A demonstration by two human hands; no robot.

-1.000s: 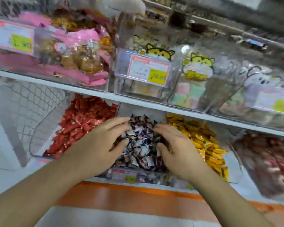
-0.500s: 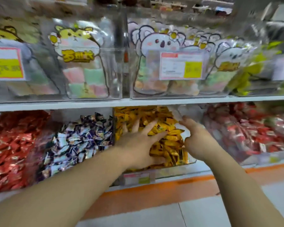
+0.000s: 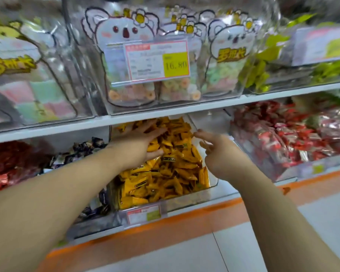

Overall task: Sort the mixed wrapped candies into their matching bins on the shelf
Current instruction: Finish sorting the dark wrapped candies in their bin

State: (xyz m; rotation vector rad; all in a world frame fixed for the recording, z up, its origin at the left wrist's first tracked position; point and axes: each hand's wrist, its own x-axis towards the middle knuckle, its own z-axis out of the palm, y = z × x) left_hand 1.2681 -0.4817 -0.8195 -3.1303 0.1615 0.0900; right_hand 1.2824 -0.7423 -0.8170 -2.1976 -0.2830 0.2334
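Your left hand lies flat, fingers spread, on the yellow candies in the middle bin, likely feeling for strays. Your right hand hovers beside, fingers loosely apart, holding nothing.

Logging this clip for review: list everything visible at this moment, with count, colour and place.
yellow candies: many, yellow wrappers, clear bin at centre of lower shelf
dark candies: many, dark blue and white, bin left of the yellow ones
red candies: many, red, bin to the right
far-left red candies: many, red, lower shelf
koala bags: several, clear with pastel rings, upper bin
price tag: one, white and yellow, on upper bin
green packets: several, upper right
left hand: flat on the yellow candies
right hand: over the bin's right edge, fingers loosely bent
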